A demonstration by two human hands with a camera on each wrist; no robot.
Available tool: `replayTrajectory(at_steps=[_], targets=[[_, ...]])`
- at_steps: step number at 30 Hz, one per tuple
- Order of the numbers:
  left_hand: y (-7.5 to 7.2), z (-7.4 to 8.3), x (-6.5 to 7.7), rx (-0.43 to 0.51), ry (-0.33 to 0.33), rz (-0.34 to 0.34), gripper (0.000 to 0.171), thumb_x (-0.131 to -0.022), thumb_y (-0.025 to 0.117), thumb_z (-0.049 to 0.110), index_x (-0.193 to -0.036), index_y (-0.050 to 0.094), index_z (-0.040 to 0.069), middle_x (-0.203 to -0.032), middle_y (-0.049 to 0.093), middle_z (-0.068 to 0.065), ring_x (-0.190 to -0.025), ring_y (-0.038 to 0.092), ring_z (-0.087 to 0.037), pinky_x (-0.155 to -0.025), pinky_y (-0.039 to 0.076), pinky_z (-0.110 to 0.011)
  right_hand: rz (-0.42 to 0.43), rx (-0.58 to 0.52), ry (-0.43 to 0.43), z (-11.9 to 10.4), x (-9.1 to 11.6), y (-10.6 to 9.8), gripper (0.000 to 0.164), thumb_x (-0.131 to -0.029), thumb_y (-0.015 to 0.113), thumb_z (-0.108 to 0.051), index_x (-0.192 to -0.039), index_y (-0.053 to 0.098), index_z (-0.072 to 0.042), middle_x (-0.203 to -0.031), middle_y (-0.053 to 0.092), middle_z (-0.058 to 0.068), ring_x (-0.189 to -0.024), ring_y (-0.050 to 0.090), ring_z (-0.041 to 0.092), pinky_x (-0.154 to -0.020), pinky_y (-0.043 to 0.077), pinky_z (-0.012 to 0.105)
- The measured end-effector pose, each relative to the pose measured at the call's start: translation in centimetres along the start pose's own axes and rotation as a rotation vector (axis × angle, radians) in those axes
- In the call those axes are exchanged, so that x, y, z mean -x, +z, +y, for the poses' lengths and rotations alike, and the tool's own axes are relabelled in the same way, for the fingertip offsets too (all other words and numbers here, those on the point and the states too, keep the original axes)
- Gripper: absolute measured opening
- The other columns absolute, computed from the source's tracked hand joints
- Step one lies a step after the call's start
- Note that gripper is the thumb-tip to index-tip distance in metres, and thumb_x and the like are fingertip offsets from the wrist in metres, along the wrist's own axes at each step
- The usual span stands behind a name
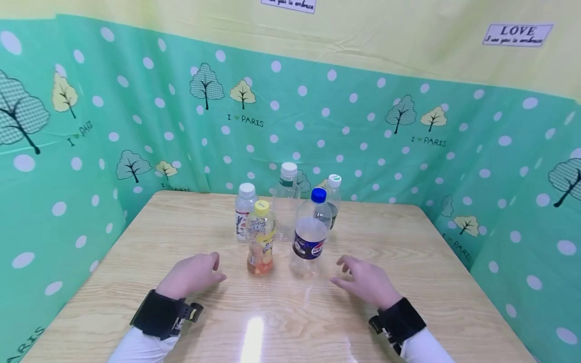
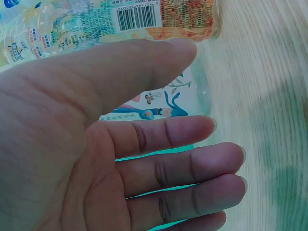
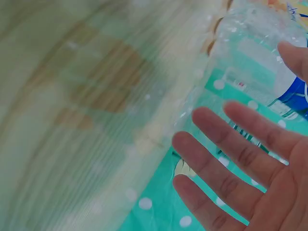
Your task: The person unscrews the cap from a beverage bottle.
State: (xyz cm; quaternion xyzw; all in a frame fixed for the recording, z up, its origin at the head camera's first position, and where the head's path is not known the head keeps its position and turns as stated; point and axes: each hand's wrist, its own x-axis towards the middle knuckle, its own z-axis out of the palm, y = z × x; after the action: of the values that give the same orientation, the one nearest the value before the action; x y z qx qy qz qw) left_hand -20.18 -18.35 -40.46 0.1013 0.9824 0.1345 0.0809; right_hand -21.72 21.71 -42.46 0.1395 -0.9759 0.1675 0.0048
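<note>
My left hand (image 1: 192,276) hovers just left of a yellow-capped drink bottle (image 1: 260,244), holding nothing. In the left wrist view its fingers are nearly straight, thumb apart, with the bottle's barcode label beyond the thumb. My right hand (image 1: 366,282) is to the right of a blue-capped cola bottle (image 1: 310,227), its fingers spread and empty in the right wrist view. Behind these two stand a small white-capped bottle (image 1: 244,206), a tall clear bottle (image 1: 286,199) and another white-capped bottle (image 1: 335,195), partly hidden by the cola bottle. All the bottles are upright.
The bottles stand close together on a light wooden table (image 1: 181,222). A green dotted curtain (image 1: 317,121) with printed trees hangs behind the table and along both sides. Black straps (image 1: 156,315) with small cameras sit on both wrists.
</note>
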Motion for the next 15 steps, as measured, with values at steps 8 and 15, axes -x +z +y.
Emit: replayTrajectory(at_steps=[8,15], targets=[[0.1,-0.4,0.2,0.016,-0.001,0.016,0.029,-0.086,0.07,0.035,-0.09,0.056,0.009,-0.071,0.054,-0.001,-0.061,0.049,-0.016,-0.053,0.039,-0.031,-0.085,-0.634,0.006,-3.1,-3.8,0.6,0.111,-0.074,0.084,-0.033,-0.153,0.007,-0.019,-0.153,0.031,0.019,-0.138,0.035,0.04,-0.107,0.034,0.06],[0.3,-0.7,0.5,0.017,0.002,0.023,0.03,-0.085,0.07,0.035,-0.091,0.056,0.01,-0.071,0.055,-0.001,-0.062,0.049,-0.016,-0.054,0.04,-0.032,-0.071,-0.962,-0.018,-3.4,-6.1,2.0,0.1,-0.077,0.081,-0.015,-0.151,0.014,-0.014,-0.151,0.032,0.019,-0.138,0.033,0.038,-0.113,0.028,0.055]])
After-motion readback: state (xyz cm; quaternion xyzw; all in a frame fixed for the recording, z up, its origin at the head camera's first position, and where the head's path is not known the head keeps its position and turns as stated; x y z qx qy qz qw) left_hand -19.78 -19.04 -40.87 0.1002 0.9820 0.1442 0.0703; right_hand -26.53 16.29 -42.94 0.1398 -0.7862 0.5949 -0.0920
